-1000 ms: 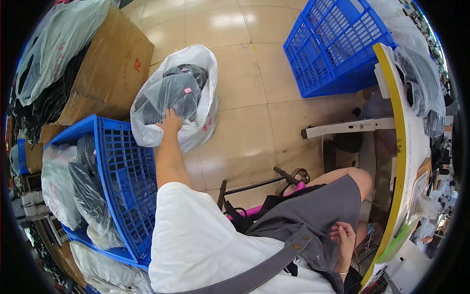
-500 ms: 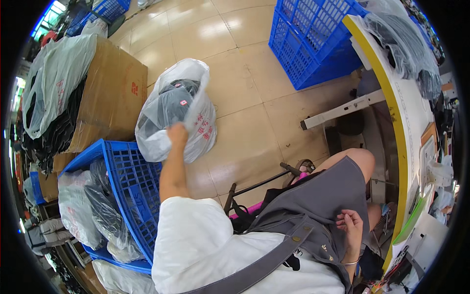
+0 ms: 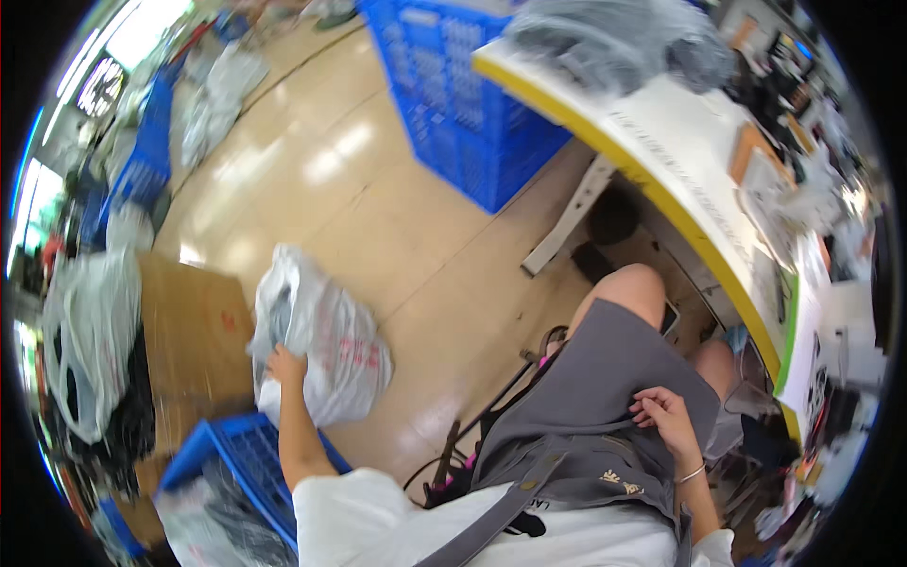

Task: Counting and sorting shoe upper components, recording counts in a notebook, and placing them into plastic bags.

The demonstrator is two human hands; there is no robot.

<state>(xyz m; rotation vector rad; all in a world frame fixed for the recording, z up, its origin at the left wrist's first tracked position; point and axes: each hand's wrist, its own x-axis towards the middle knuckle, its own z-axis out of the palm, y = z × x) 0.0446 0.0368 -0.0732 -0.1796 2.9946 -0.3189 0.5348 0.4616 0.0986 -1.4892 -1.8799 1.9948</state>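
A white plastic bag (image 3: 331, 350) with red print stands on the floor in front of me, to the left. My left hand (image 3: 286, 364) is at the near left side of the bag's mouth, its fingers closed on the thin plastic. Dark clothing showed inside the bag earlier; now the bag's side hides most of it. Over my grey apron (image 3: 605, 387), my right hand (image 3: 666, 416) hangs near my lap with loosely bent fingers that hold nothing.
A cardboard box (image 3: 194, 340) stands left of the bag, with a blue crate (image 3: 250, 454) of bagged goods nearer me. Ahead are stacked blue crates (image 3: 463, 113). At my right runs a white table (image 3: 652, 123) with a yellow edge, a metal leg (image 3: 572, 213) and bagged goods on top.
The view has swung toward the right table and blurred. The bag's opening has tipped or been drawn over, so the dark clothing inside is mostly hidden. My left hand stays at its rim.
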